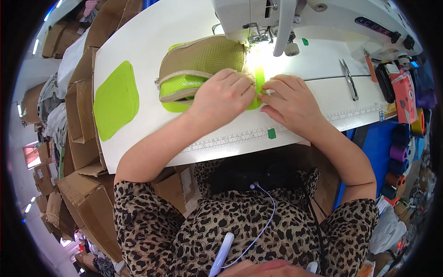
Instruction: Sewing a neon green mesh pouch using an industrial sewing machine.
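A small tan and lime-green zippered bag lies on the white table, its right edge beside the lit needle area of a white sewing machine. My left hand is closed in a pinch on the bag's right edge, just in front of the presser foot. Across a lime-green strip from it, my right hand has its fingers bent over the bag's edge, thumb below them. Both sets of fingertips nearly meet there. The fabric between them is partly hidden.
Flat lime-green fabric pieces lie at the table's left. A ruler strip runs along the near edge. Thread snips, an orange-handled tool and a black case lie right. Cardboard boxes border the left side; thread spools stand right.
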`<state>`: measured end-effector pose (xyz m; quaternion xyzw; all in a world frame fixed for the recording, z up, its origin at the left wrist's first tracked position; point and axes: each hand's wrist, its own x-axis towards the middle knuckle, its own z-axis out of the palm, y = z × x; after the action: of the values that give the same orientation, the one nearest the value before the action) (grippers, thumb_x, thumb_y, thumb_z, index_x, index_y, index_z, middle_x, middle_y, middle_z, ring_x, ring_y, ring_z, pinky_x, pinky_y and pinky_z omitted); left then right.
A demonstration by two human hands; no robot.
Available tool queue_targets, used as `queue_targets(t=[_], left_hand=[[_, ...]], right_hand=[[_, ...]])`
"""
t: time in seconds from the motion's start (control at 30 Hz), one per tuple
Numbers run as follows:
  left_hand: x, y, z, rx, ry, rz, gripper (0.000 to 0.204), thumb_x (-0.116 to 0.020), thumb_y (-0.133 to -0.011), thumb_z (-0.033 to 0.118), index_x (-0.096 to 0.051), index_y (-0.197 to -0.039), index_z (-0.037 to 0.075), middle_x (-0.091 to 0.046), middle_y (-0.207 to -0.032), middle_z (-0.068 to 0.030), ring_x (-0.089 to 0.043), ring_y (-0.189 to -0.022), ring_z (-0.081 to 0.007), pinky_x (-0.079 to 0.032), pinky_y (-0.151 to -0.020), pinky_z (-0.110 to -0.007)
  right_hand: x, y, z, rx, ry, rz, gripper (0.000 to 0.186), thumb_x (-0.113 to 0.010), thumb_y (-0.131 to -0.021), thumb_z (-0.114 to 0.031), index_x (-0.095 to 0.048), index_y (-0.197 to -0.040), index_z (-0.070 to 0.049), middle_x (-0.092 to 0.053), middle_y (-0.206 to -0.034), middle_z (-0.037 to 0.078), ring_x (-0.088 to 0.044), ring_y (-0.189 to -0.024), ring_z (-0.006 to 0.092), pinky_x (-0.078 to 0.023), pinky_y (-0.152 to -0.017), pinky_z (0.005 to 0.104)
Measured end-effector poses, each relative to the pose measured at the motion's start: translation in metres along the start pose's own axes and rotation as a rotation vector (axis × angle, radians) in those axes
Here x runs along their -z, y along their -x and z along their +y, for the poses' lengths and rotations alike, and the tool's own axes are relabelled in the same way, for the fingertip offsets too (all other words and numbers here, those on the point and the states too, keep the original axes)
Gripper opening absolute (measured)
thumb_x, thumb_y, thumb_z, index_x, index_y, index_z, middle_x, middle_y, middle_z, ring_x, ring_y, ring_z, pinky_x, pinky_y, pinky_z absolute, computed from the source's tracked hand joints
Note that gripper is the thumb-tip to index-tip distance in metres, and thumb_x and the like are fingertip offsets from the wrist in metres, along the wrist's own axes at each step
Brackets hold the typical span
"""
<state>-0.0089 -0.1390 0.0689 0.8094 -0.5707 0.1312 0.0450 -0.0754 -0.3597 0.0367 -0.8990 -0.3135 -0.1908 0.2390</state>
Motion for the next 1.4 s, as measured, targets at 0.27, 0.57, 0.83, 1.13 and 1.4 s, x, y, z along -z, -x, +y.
queue_targets(t=[0.27, 0.57, 0.83, 1.13, 1.4], left_hand=[[0.000, 0.004, 0.009, 0.035, 0.003, 0.085, 0.013, -0.063, -0.077, 0.015, -0.062, -0.087, 0.006, -0.063, -0.096, -0.0061, -0.063, -0.095, -0.0195, -0.050, -0.088, -0.033], [0.014, 0.007, 0.016, 0.075, 0.046, -0.024, 0.027, -0.064, -0.080, 0.013, -0.066, -0.105, 0.003, -0.065, -0.112, -0.0067, -0.064, -0.110, -0.0190, -0.051, -0.095, -0.034], [0.013, 0.006, 0.019, 0.149, 0.159, 0.011, 0.030, -0.069, -0.077, 0.010, -0.066, -0.106, 0.004, -0.065, -0.110, -0.0061, -0.065, -0.107, -0.0198, -0.051, -0.095, -0.036], [0.009, 0.002, 0.018, 0.141, 0.158, 0.046, 0.029, -0.066, -0.078, 0.012, -0.066, -0.105, 0.003, -0.062, -0.107, -0.0074, -0.063, -0.106, -0.0218, -0.049, -0.097, -0.037], [0.006, 0.006, 0.013, 0.157, 0.206, 0.058, 0.026, -0.069, -0.076, 0.010, -0.069, -0.102, 0.005, -0.063, -0.106, -0.0059, -0.065, -0.103, -0.0227, -0.051, -0.095, -0.037]], right_hand=[[0.001, -0.002, -0.008, -0.010, 0.009, 0.003, 0.016, -0.077, -0.076, -0.013, -0.069, -0.089, -0.011, -0.053, -0.084, 0.001, -0.054, -0.083, 0.0185, -0.044, -0.076, 0.0334], [0.006, -0.001, -0.013, -0.044, 0.004, -0.030, 0.017, -0.078, -0.075, -0.014, -0.068, -0.089, -0.012, -0.052, -0.080, 0.000, -0.053, -0.079, 0.0180, -0.045, -0.078, 0.0337], [0.010, 0.000, -0.015, -0.062, -0.027, -0.039, 0.021, -0.079, -0.074, -0.017, -0.068, -0.092, -0.012, -0.051, -0.080, 0.000, -0.052, -0.080, 0.0182, -0.044, -0.078, 0.0335], [0.006, 0.004, -0.009, 0.000, 0.038, -0.039, 0.019, -0.075, -0.075, -0.015, -0.068, -0.092, -0.010, -0.053, -0.082, 0.000, -0.054, -0.082, 0.0180, -0.045, -0.075, 0.0325], [0.004, -0.008, -0.018, 0.047, 0.000, 0.009, 0.017, -0.069, -0.077, -0.010, -0.069, -0.093, -0.006, -0.058, -0.088, 0.004, -0.060, -0.089, 0.0197, -0.051, -0.082, 0.0341]])
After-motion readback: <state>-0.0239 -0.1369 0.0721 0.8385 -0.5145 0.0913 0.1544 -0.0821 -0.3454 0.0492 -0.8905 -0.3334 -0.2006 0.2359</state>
